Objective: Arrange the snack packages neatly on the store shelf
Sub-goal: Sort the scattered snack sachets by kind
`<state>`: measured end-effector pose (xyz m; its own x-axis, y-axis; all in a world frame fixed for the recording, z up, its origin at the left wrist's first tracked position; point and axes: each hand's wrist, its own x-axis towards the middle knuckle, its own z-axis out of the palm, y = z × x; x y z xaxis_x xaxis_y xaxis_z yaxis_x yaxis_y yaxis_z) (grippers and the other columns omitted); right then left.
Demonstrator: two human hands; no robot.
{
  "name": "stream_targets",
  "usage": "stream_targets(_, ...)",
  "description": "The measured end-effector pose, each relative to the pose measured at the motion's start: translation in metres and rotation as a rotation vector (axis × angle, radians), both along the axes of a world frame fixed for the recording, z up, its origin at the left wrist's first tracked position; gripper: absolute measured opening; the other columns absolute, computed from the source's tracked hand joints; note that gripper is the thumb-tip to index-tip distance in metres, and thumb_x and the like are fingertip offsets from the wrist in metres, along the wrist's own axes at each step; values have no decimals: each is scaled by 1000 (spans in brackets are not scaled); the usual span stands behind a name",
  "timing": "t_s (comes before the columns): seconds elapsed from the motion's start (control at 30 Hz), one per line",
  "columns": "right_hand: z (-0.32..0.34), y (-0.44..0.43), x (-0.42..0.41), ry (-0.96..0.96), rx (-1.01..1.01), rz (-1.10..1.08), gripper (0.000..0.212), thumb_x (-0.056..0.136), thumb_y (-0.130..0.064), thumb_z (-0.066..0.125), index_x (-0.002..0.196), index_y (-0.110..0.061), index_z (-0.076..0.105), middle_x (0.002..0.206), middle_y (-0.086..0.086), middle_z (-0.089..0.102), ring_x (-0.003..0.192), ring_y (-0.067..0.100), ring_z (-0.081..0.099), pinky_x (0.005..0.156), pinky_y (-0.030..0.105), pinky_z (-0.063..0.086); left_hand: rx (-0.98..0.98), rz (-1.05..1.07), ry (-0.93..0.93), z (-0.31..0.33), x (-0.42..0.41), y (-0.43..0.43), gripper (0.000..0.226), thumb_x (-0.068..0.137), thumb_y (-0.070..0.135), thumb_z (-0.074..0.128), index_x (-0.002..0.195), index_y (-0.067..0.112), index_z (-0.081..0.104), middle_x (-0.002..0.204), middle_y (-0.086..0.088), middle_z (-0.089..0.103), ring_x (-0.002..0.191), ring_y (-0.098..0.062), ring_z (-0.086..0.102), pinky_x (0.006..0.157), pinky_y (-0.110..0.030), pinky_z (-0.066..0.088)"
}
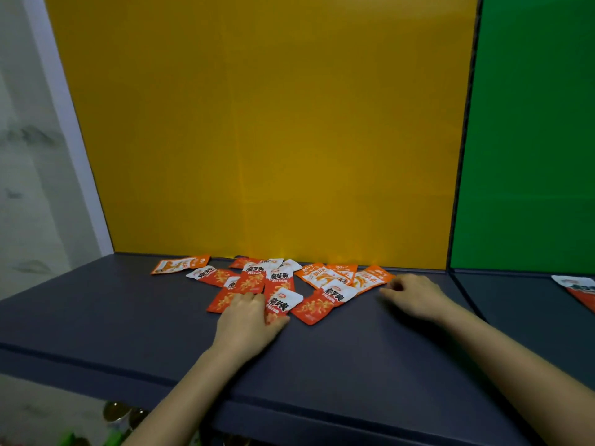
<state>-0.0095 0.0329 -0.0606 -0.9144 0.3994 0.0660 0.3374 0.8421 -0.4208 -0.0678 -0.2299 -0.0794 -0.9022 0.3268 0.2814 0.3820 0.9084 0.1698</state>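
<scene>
Pressing roughly nine red packets (pixel 317 309), left hand (pixel 248 318) lies flat, released; right hand (pixel 415 296) beside four orange packets (pixel 370 280): grasp unclear.

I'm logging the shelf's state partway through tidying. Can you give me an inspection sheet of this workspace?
Surface: dark shelf, flat.
Job's things: snack packets, red-white and orange, overlapping in a loose heap towards the back; one orange packet lies apart at the left.
Clutter: a stray packet on the neighbouring shelf at the right.
Hands: left hand lies flat on red packets; right hand has its fingers curled at the orange packets' edge, grip unclear.
Cables: nothing seen.
Surroundings: yellow back panel, green panel; blurred items below the shelf.
</scene>
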Motion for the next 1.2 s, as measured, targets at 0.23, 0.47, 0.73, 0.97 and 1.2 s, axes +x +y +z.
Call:
stream_targets(0.23,-2,8,-32,31,-59,-41,27,92,-41,49,99,-19,63,110,4,63,99,20,56,84,35,46,209,-22,-403,16,-30,-4,38,70,49,75,74,19,51,72,5,55,73,-11,55,60,-23,39)
stream_targets(0.47,-10,13,-38,119,-115,-115,22,90,-40,53,76,-24,48,88,-1,58,86,19,54,70,31,39,704,-349,-535,39,-35,-4,26,71,31,78,88,14,68,83,-1,75,71,-12,71,68,-29,57)
stream_targets(0.73,-1,-1,-33,174,-82,-160,25,91,-42,51,83,-19,58,85,-3,61,85,19,57,72,33,44,198,-374,-344,20,-47,75,39,76,46,69,68,14,49,87,-8,56,91,-23,52,75,-33,40)
stream_targets(0.97,1,-29,-37,238,-46,-162,23,88,-39,54,79,-19,60,86,-3,64,85,19,59,72,35,46,115,-364,-432,23,-57,91,92,70,45,77,139,4,31,140,-8,45,128,-24,43,99,-30,38)
stream_targets(1.2,28,-57,-45,487,-126,-102,13,86,-23,59,73,-25,57,79,-5,62,80,21,61,75,35,47,295,-436,-462,32,-68,74,48,65,31,82,102,6,66,109,-10,68,96,-23,63,80,-31,49)
